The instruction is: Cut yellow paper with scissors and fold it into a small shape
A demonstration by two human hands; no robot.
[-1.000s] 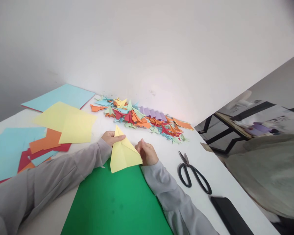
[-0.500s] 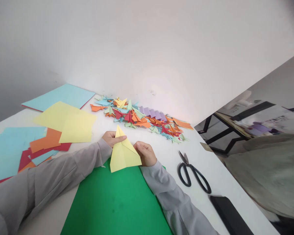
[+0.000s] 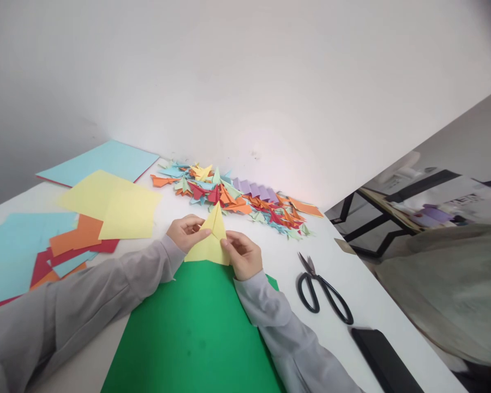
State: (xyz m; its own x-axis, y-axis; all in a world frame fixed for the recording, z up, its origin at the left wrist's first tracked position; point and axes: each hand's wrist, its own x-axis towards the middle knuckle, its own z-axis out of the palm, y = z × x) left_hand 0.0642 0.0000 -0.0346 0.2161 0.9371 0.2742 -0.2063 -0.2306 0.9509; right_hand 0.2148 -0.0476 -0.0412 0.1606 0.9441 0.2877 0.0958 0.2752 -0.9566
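Observation:
A folded yellow paper (image 3: pixel 213 228) with a pointed top and a crease down its middle is held upright between both hands. My left hand (image 3: pixel 186 232) pinches its left edge, thumb on the front face. On the other side, my right hand (image 3: pixel 242 254) grips the right edge between thumb and fingers. Its lower edge meets the far end of a green sheet (image 3: pixel 192 327) on the table. Behind the paper's tip lies a long pile of small folded papers (image 3: pixel 229 199) in many colours.
Black-handled scissors (image 3: pixel 325 289) and a dark flat object (image 3: pixel 387 360) lie at the right. At the left are yellow sheets (image 3: pixel 126 210), orange pieces (image 3: pixel 77 234), blue paper (image 3: pixel 24 240) and a blue sheet stack (image 3: pixel 98 161). A white wall (image 3: pixel 245 82) stands behind.
The yellow paper has turned more upright and moved slightly right and away, its tip now overlapping the pile. My right thumb now presses on its front, and my left hand has shifted slightly.

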